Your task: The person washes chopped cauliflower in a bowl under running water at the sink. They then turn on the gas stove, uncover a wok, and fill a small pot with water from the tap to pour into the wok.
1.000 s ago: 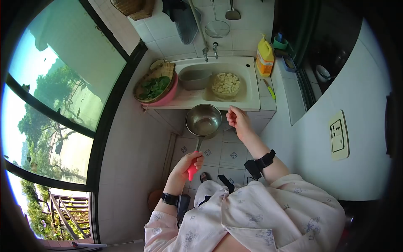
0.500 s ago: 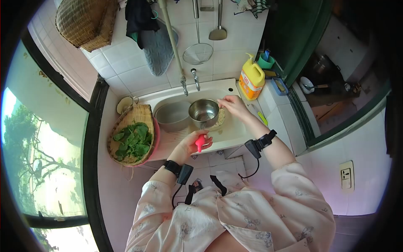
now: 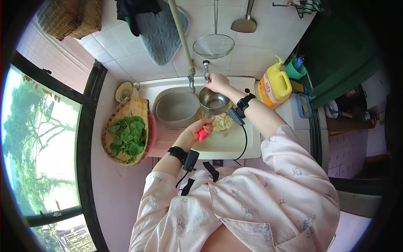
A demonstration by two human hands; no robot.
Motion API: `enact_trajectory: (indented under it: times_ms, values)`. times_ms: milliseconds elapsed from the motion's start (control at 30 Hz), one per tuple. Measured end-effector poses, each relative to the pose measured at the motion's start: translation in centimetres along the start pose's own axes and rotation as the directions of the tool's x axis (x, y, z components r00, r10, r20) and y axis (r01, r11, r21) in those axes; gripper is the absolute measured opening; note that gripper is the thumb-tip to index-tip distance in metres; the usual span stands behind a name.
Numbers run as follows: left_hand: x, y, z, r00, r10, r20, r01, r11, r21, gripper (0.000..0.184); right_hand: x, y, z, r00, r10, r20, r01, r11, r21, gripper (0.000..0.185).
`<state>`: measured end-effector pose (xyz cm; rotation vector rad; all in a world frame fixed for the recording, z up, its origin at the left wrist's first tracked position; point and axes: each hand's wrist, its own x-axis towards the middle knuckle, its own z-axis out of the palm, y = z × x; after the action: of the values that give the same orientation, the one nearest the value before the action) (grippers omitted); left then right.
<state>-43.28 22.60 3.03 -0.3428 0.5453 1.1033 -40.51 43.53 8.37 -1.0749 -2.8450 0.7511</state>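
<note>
My left hand (image 3: 199, 128) is closed round the pink handle of a metal water ladle (image 3: 213, 101). The ladle's round bowl is held over the sink (image 3: 239, 138), below the right-hand tap (image 3: 206, 69). At that tap is my right hand (image 3: 219, 83), its fingers closed on the tap's lower part. Pale cut pieces of food (image 3: 223, 122) lie in the sink just beneath the ladle, partly covered by it. A grey oval basin (image 3: 176, 110) sits to the ladle's left, under a second tap (image 3: 191, 82).
Left of the sink, a woven basket (image 3: 146, 110) of green leaves (image 3: 130, 134) rests over a pink basin (image 3: 153, 134). A yellow detergent jug (image 3: 275, 86), a green cup (image 3: 296, 68) and a blue box (image 3: 303, 104) stand right. A strainer (image 3: 214, 45) and spatula (image 3: 244, 24) hang above.
My right hand has left the ladle's rim and moved up and left onto the tap. The ladle has come in under the tap, still in my left hand. The view has shifted.
</note>
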Motion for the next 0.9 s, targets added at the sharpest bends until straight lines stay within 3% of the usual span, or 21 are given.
enact_trajectory:
  times_ms: [67, 233, 467, 567, 733, 900]
  values:
    - [0.4, -0.1, 0.0, 0.997, 0.047, -0.057, -0.045, 0.998, 0.036, 0.013, 0.4, 0.4, 0.8, 0.999, -0.042, -0.020, 0.042, 0.999, -0.004, 0.036]
    - [0.4, 0.8, 0.0, 0.997, 0.071, -0.006, -0.071, 0.997, 0.021, 0.015, 0.4, 1.3, 0.2, 0.979, -0.194, -0.059, 0.190, 0.979, -0.067, 0.019]
    - [-0.2, 1.1, -0.1, 0.997, 0.082, -0.014, -0.079, 0.983, 0.166, 0.019, 0.4, 0.8, -1.7, 0.977, -0.200, 0.068, 0.208, 0.967, -0.148, 0.018]
    - [0.0, 1.2, -0.6, 0.999, 0.035, -0.007, -0.034, 0.995, 0.097, 0.019, 0.4, 1.1, -1.9, 0.972, -0.231, 0.038, 0.234, 0.965, -0.116, 0.019]
    - [-0.3, 0.7, -1.1, 0.996, 0.079, -0.048, -0.066, 0.970, 0.235, 0.019, 0.5, 1.0, -1.8, 0.972, -0.230, 0.047, 0.235, 0.955, -0.180, 0.020]
    - [-0.3, 0.9, -0.8, 0.997, 0.072, -0.039, -0.060, 0.966, 0.253, 0.021, 0.8, 1.4, -1.4, 0.967, -0.254, 0.026, 0.254, 0.949, -0.186, 0.019]
